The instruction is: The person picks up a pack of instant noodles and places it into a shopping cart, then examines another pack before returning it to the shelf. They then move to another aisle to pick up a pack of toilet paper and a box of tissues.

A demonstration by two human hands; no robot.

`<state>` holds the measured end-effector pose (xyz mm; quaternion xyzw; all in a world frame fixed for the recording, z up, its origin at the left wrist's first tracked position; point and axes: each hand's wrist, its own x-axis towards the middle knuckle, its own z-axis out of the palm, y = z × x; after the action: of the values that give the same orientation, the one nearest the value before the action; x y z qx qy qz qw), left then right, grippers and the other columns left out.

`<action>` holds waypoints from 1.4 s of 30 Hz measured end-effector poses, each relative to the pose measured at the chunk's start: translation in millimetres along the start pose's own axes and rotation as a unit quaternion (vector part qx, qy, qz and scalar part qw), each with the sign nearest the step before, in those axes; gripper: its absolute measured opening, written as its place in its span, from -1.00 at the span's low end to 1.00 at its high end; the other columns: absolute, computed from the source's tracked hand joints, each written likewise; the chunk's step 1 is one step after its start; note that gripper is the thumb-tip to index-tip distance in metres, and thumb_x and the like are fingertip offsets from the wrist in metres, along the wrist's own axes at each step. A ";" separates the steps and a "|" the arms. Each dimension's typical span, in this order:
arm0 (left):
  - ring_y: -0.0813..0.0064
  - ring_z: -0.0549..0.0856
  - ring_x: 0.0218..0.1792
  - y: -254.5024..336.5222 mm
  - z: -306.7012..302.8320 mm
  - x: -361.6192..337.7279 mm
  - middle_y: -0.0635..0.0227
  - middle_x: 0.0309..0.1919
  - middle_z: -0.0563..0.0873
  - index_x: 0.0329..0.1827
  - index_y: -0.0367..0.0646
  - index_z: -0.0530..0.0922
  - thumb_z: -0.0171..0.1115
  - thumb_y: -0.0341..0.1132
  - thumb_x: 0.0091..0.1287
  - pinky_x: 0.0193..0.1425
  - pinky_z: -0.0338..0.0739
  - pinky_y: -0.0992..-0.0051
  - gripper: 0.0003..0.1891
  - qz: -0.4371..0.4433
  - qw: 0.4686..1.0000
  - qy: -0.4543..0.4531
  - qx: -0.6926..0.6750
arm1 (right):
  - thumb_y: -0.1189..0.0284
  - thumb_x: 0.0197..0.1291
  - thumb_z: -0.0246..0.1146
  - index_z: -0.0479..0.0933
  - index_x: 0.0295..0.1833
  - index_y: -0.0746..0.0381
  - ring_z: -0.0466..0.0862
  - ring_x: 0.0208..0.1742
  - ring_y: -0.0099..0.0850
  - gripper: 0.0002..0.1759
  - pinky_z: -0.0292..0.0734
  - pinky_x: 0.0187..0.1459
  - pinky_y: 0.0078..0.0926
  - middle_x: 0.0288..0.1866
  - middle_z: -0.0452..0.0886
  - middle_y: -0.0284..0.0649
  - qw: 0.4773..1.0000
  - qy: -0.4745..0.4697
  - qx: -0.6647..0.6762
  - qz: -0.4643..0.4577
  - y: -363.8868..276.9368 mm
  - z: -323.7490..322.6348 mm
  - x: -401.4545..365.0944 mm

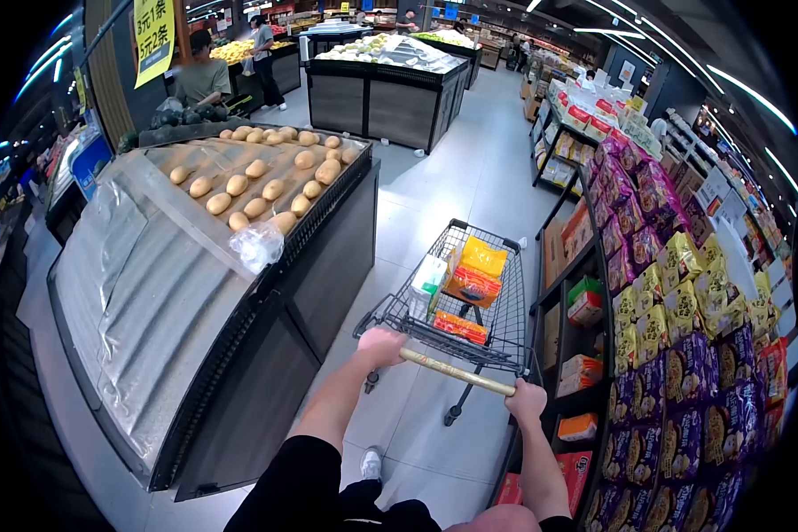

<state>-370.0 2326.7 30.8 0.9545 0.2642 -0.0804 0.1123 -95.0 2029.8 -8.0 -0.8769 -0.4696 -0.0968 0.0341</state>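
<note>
My left hand is closed round the left end of the handle of a shopping cart. At the handle's right end, my right hand grips it too. The cart's black wire basket stretches out ahead of me. Inside it lie a yellow and orange package, an orange packet close to the handle, and a white and green package along the left side.
A produce stand with scattered potatoes and a clear plastic bag borders the left. Shelves of purple snack bags and yellow bags line the right. Tiled aisle floor runs ahead. A person stands beyond the stand.
</note>
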 end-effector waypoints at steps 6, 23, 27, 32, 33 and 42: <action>0.23 0.79 -0.13 3.5 -8.4 36.4 0.30 -0.23 0.80 -0.11 0.02 0.67 0.33 0.06 0.18 -0.09 0.69 0.22 -0.63 -0.001 1.000 -0.001 -0.006 | 0.33 -0.22 0.39 0.60 -0.54 0.12 0.69 -0.51 -0.13 -0.86 0.60 -0.37 -0.20 -0.60 0.63 -0.15 0.999 0.040 0.018 0.000 14.6 10.7 28.0; 0.18 0.77 -0.28 39.3 20.7 16.0 0.25 -0.40 0.75 -0.35 0.01 0.65 0.42 0.13 0.05 -0.22 0.65 0.17 -0.61 -0.048 0.994 0.099 0.001 | 0.31 -0.16 0.38 0.64 -0.49 0.10 0.70 -0.51 -0.13 -0.88 0.59 -0.37 -0.17 -0.59 0.66 -0.15 0.996 0.005 0.091 -0.025 45.4 -3.6 16.0; 0.14 0.74 -0.36 42.0 39.9 -5.4 0.26 -0.45 0.71 -0.43 -0.01 0.59 0.44 0.07 0.01 -0.30 0.61 0.13 -0.64 -0.035 0.986 0.159 -0.016 | 0.35 -0.19 0.36 0.67 -0.46 0.10 0.70 -0.48 -0.12 -0.89 0.59 -0.34 -0.18 -0.57 0.66 -0.14 0.994 -0.007 0.103 -0.038 45.0 -8.1 -4.3; 0.14 0.71 -0.42 55.2 68.3 -28.7 0.29 -0.52 0.67 -0.46 -0.01 0.57 0.47 -0.01 -0.07 -0.38 0.57 0.13 -0.67 -0.030 0.979 0.201 0.004 | 0.40 -0.16 0.32 0.62 -0.49 0.14 0.68 -0.49 -0.06 -0.93 0.56 -0.35 -0.13 -0.57 0.65 -0.09 0.990 -0.048 0.124 -0.039 52.6 -28.8 -28.6; 0.16 0.70 -0.44 62.7 67.2 -34.9 0.30 -0.54 0.66 -0.48 -0.01 0.56 0.50 -0.03 -0.09 -0.39 0.56 0.13 -0.67 -0.019 0.978 0.208 -0.008 | 0.41 -0.15 0.32 0.63 -0.48 0.15 0.68 -0.49 -0.06 -0.92 0.56 -0.34 -0.13 -0.57 0.65 -0.09 0.990 -0.050 0.125 -0.040 55.6 -29.2 -30.6; 0.22 0.64 -0.54 106.6 81.2 -91.2 0.36 -0.62 0.58 -0.56 -0.01 0.49 0.50 -0.13 -0.13 -0.47 0.51 0.22 -0.69 -0.010 0.972 0.236 -0.018 | 0.39 -0.04 0.30 0.70 -0.36 0.15 0.75 -0.37 -0.09 -0.87 0.62 -0.22 -0.15 -0.49 0.70 -0.06 0.973 -0.201 0.110 -0.033 71.5 -50.2 -69.7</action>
<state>-399.2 2172.4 -9.6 0.9417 0.2944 0.1505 0.0627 -80.2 1925.4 29.3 -0.8535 -0.5031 0.1323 0.0319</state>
